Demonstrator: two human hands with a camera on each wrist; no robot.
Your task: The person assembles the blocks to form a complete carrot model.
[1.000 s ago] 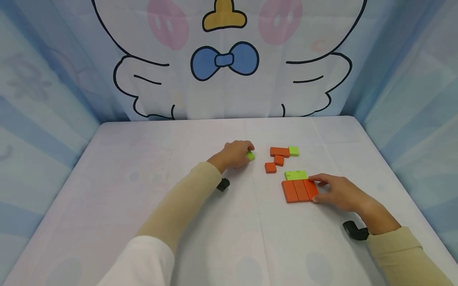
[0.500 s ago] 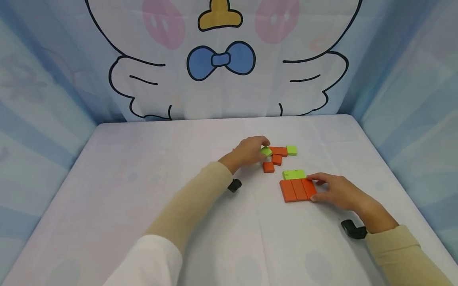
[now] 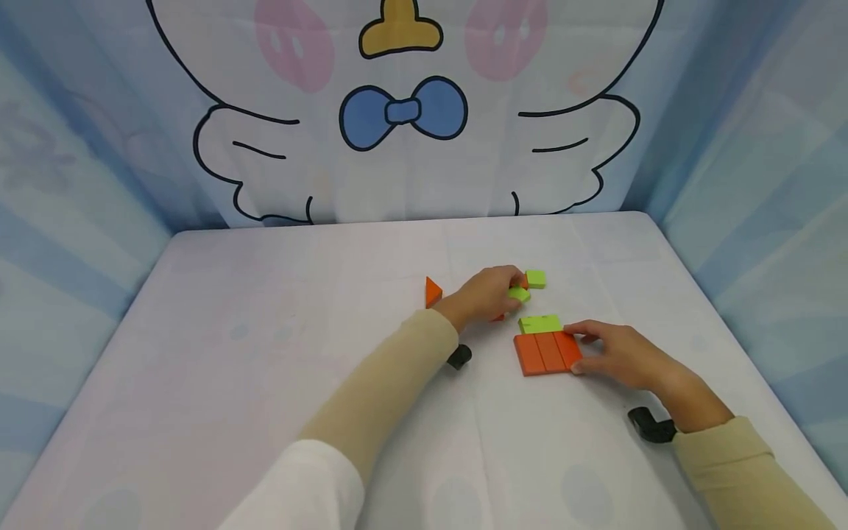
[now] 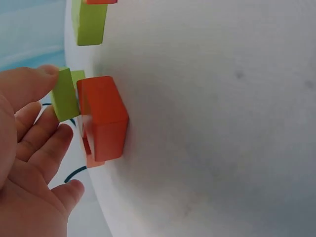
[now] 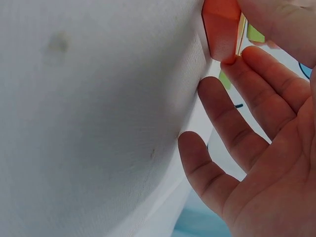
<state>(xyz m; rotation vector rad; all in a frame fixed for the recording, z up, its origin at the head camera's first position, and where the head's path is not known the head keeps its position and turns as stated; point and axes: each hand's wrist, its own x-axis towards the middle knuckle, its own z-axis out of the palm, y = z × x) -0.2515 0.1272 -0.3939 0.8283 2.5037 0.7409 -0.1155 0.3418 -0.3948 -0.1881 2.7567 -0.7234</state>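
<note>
A curtain printed with a blue bow tie (image 3: 403,110) hangs behind a white-covered bench (image 3: 232,383), where a person in cream sleeves (image 3: 384,390) handles flat blocks. The right hand (image 3: 623,355), thumb and fingertip clamped on the near and far ends of the rightmost red block (image 3: 565,350), reaches in from the right. That block sits at the tips of the hand, third in a row with two other red blocks (image 3: 539,353); the three lie side by side, touching, long axes running away from the person, far ends leaning slightly left. The left hand (image 3: 486,296) stretches across from the left, its thumb and fingers pinching a small green block (image 3: 520,294) at the tips, to the right of the palm. In the left wrist view that block stands taller than wide. A long green block (image 3: 539,324) lies along the far edge of the red row, its long axis running left to right. An orange triangle (image 3: 433,293) lies left of the left wrist, its point facing right. Just beyond the left fingertips sits another green block (image 3: 535,279), red showing at its left side.
</note>
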